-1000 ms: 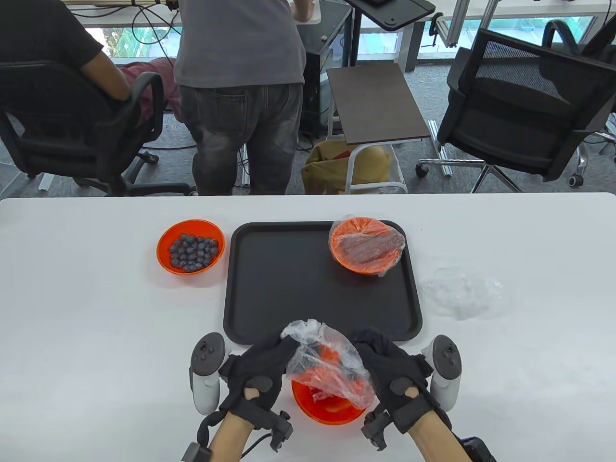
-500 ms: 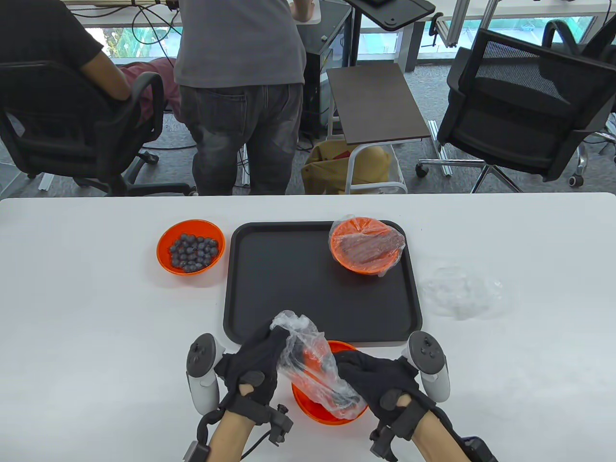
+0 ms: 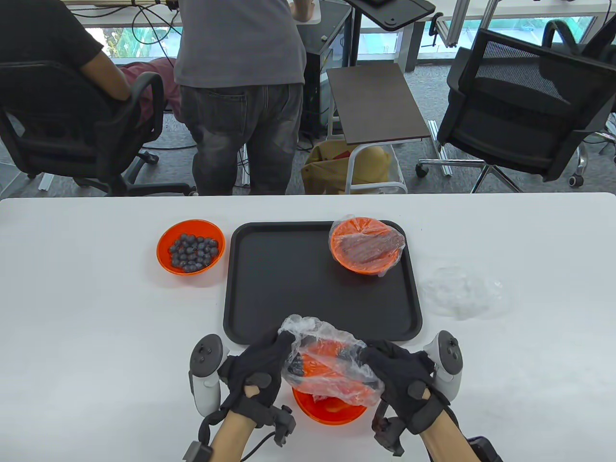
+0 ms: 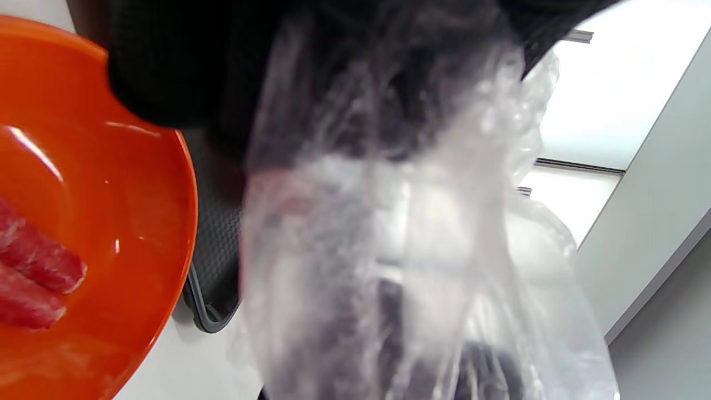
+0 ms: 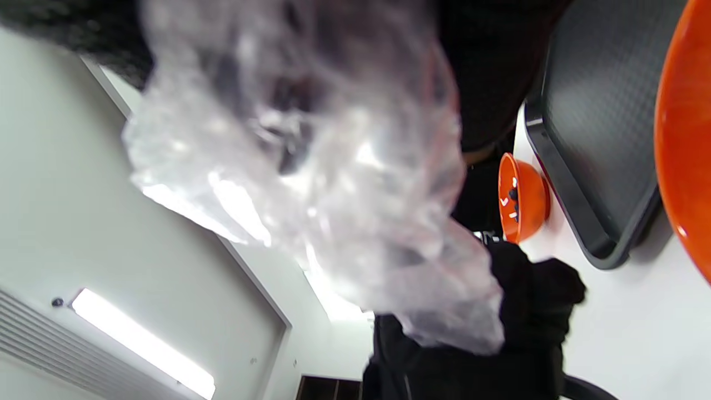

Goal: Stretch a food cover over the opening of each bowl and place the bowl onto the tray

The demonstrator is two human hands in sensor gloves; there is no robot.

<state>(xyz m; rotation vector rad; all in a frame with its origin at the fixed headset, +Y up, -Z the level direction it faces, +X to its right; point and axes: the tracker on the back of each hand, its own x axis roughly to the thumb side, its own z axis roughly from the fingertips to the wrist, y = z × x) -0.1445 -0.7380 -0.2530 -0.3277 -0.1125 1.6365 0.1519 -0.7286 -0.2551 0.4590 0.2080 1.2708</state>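
An orange bowl (image 3: 328, 411) with red meat slices (image 4: 33, 278) sits at the table's front edge, below the black tray (image 3: 288, 288). Above it both hands hold a clear plastic food cover (image 3: 329, 361) stretched between them. My left hand (image 3: 264, 365) grips its left edge; my right hand (image 3: 394, 370) grips its right edge. The cover (image 4: 400, 266) fills the left wrist view beside the bowl (image 4: 111, 222), and the cover (image 5: 311, 166) fills the right wrist view. A covered orange bowl (image 3: 366, 244) stands on the tray's far right corner. An uncovered bowl of blueberries (image 3: 191, 246) sits left of the tray.
A spare clear cover (image 3: 462, 291) lies on the table right of the tray. Beyond the table's far edge stand a person (image 3: 240, 96), a seated person (image 3: 72, 72) on the left, office chairs (image 3: 524, 120) and a small side table (image 3: 375, 103).
The hands have moved apart and spread the cover wider over the bowl. The right hand shifted right and slightly up from half a second ago.
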